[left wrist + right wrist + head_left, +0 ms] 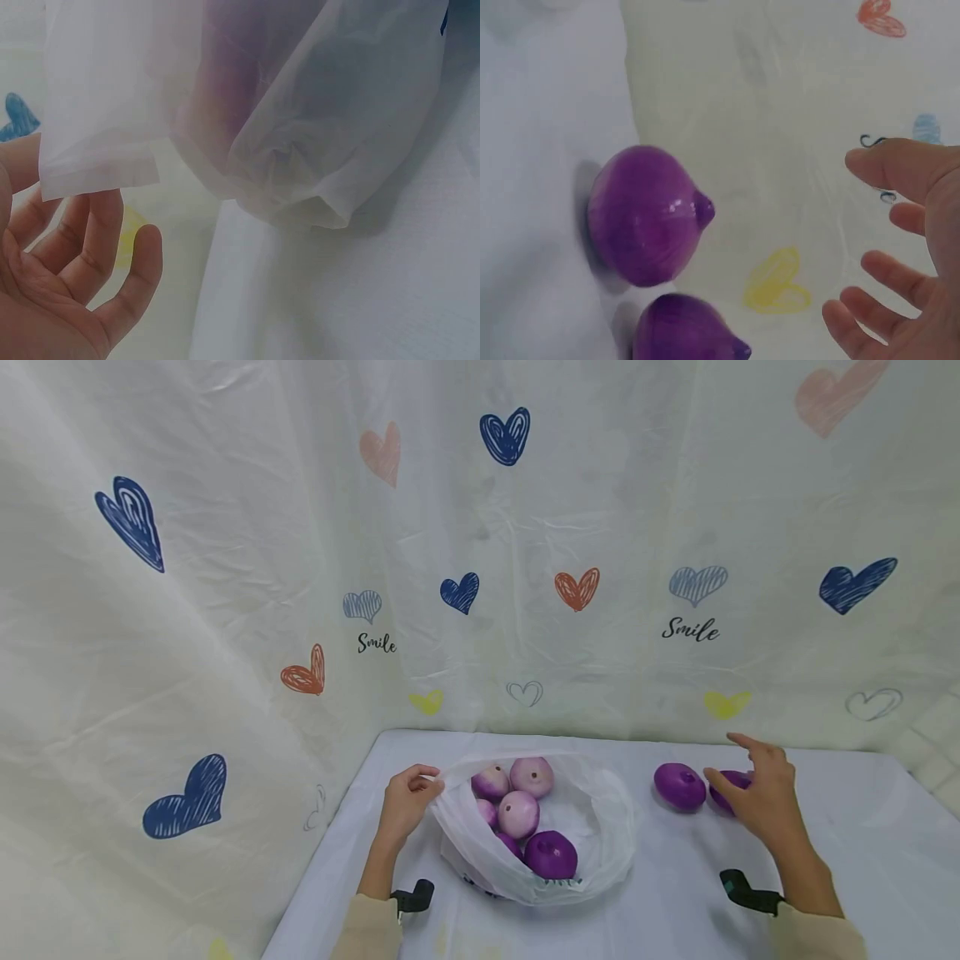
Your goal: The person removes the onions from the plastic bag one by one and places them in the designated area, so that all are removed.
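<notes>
A white plastic bag (611, 860) lies with its mouth open on the table, several purple and pale pink toy onions (551, 855) inside it. My left hand (407, 802) pinches the bag's left rim between thumb and forefinger; in the left wrist view the bag's edge (101, 180) hangs over the other fingers. To the right of the bag sit two dark purple onions, one (679, 787) in full sight and a second (738, 778) partly hidden behind my right hand (765, 789). That hand hovers over them, thumb and fingers spread, holding nothing. Both onions' pointed tips show in the right wrist view.
A white cloth covers the table (645, 927). Behind and to the left hangs a pale curtain (450, 527) printed with hearts, close to the table's back edge. Each wrist wears a small black camera mount (750, 893).
</notes>
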Demonstrator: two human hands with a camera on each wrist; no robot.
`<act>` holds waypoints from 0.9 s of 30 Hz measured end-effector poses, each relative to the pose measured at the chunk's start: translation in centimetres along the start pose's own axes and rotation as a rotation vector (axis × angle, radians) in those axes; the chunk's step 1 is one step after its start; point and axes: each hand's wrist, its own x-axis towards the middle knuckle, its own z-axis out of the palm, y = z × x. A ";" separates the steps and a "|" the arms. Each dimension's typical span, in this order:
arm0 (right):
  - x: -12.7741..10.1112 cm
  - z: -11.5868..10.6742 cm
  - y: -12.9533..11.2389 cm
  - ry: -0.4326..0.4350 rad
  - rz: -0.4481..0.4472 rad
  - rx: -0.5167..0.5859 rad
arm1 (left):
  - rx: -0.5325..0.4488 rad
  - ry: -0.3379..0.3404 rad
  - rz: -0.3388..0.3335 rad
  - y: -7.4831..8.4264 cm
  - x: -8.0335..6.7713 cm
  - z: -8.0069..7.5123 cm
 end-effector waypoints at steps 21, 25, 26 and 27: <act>-2.1 6.3 -8.6 -0.164 -0.466 0.154 | -0.012 0.004 0.000 0.2 -0.1 -0.2; -2.8 7.7 -9.6 -0.240 -0.491 0.191 | -0.015 0.007 0.000 0.2 -0.1 -0.2; -3.0 8.0 -9.9 -0.263 -0.496 0.199 | -0.016 0.007 0.002 0.2 -0.1 -0.2; -3.2 8.2 -10.1 -0.288 -0.502 0.210 | -0.015 0.006 0.003 0.2 -0.1 -0.2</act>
